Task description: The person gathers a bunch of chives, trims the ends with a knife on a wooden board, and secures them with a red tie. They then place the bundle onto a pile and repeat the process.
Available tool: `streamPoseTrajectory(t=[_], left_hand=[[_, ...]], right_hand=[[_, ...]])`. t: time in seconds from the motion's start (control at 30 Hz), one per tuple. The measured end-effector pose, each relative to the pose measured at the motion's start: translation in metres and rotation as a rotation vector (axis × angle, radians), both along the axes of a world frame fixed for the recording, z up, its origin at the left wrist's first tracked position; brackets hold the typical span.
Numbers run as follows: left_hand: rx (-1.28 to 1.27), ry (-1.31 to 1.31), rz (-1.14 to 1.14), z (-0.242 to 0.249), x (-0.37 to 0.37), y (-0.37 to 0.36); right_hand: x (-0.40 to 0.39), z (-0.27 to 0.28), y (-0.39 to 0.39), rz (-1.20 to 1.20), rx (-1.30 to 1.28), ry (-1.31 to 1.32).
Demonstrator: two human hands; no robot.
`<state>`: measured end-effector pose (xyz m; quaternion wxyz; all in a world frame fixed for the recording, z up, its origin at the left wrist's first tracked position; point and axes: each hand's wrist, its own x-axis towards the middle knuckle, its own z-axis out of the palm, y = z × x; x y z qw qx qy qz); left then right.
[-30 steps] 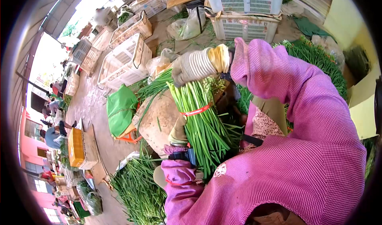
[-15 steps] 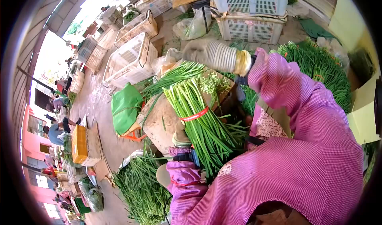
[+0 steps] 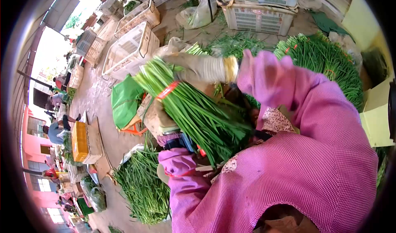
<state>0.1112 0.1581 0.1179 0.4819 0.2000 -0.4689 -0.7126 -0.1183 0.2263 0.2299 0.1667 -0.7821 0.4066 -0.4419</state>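
Observation:
I hold a thick bundle of long green stalks (image 3: 194, 109), tied with a red band (image 3: 167, 90). It lies slanted, cut ends up and to the left, leafy ends toward my lap. My left hand (image 3: 159, 121), in a worn glove below a pink sleeve, grips the bundle from underneath, just below the band. My right hand (image 3: 196, 67), in a pale knit glove with a yellow cuff, lies over the bundle's upper side near the cut ends. It is motion-blurred, with the fingers closed against the stalks.
Loose stalks are heaped at the lower left (image 3: 142, 187), and tied bundles are piled at the right (image 3: 326, 64). White plastic crates stand at the left (image 3: 130, 53) and at the back (image 3: 258, 16). A green bag (image 3: 126, 105) and a yellow box (image 3: 80, 142) sit on the ground. Other people (image 3: 55, 130) are far left.
The bundle has swung from nearly upright to slanting left, and the red band has moved up and left. My right hand, lifted clear half a second ago, has come down onto the bundle.

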Motion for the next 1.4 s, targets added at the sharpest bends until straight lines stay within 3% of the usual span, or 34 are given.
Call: streamPoseTrajectory(t=[0.1, 0.17, 0.2, 0.27, 0.3, 0.4, 0.43, 0.5, 0.57, 0.63, 0.73, 0.83, 0.9, 0.93, 1.0, 1.07, 1.13, 1.2, 1.27, 1.33, 1.4], left_hand=[[0.054, 0.281, 0.030, 0.050, 0.007, -0.011], [-0.006, 0.382, 0.092, 0.054, 0.033, -0.035], [-0.016, 0.462, 0.094, 0.042, 0.052, -0.055], [-0.014, 0.449, 0.194, 0.041, 0.073, -0.065], [-0.039, 0.479, 0.195, 0.043, 0.079, -0.063], [-0.081, 0.465, 0.351, 0.051, 0.082, -0.061], [-0.078, 0.486, 0.340, 0.049, 0.085, -0.062], [-0.071, 0.538, 0.284, 0.048, 0.084, -0.061], [-0.069, 0.527, 0.265, 0.050, 0.074, -0.054], [-0.023, 0.507, 0.225, 0.055, 0.066, -0.048], [-0.054, 0.425, 0.158, 0.071, 0.044, -0.029], [-0.010, 0.427, 0.149, 0.074, 0.042, -0.029], [-0.024, 0.407, 0.190, 0.080, 0.044, -0.023], [-0.009, 0.387, 0.263, 0.087, 0.045, -0.019], [-0.025, 0.383, 0.324, 0.079, 0.056, -0.028], [-0.032, 0.419, 0.298, 0.073, 0.064, -0.036], [-0.050, 0.392, 0.332, 0.073, 0.058, -0.035], [-0.086, 0.324, 0.377, 0.077, 0.049, -0.029], [-0.097, 0.272, 0.367, 0.087, 0.038, -0.021], [-0.087, 0.288, 0.288, 0.094, 0.035, -0.019], [-0.090, 0.309, 0.228, 0.103, 0.039, -0.021]], right_hand=[[0.004, -0.063, 0.056, -0.128, -0.064, 0.449], [-0.012, -0.130, 0.087, -0.058, 0.303, 0.528], [-0.026, -0.115, 0.089, 0.051, 0.784, 0.686], [-0.068, -0.080, 0.104, 0.217, 0.930, 0.973], [-0.071, -0.063, 0.108, -0.060, 1.116, 1.157], [-0.105, -0.053, 0.090, -0.558, 0.773, 0.845], [-0.094, -0.026, 0.087, -0.636, 0.603, 0.735], [-0.069, 0.005, 0.076, -0.532, 0.168, 0.339], [-0.033, 0.024, 0.062, -0.404, -0.284, 0.386], [0.014, 0.049, 0.049, -0.241, -0.346, 0.628], [0.048, 0.031, 0.020, -0.226, -0.760, 0.640], [0.045, 0.014, 0.015, -0.176, -0.759, 0.674], [0.034, 0.001, 0.043, -0.086, -0.583, 0.604], [0.028, 0.002, 0.067, -0.030, -0.535, 0.807], [0.017, -0.011, 0.103, 0.168, -0.046, 0.953], [0.016, 0.027, 0.118, 0.301, 0.613, 1.071], [0.017, 0.037, 0.117, 0.027, 0.196, 0.739], [0.025, 0.034, 0.094, -0.064, -0.309, 0.346], [0.046, 0.026, 0.073, -0.165, -0.643, 0.436], [0.058, -0.024, 0.075, 0.063, -0.340, 0.851], [0.049, -0.095, 0.106, 0.241, 0.221, 1.457]])
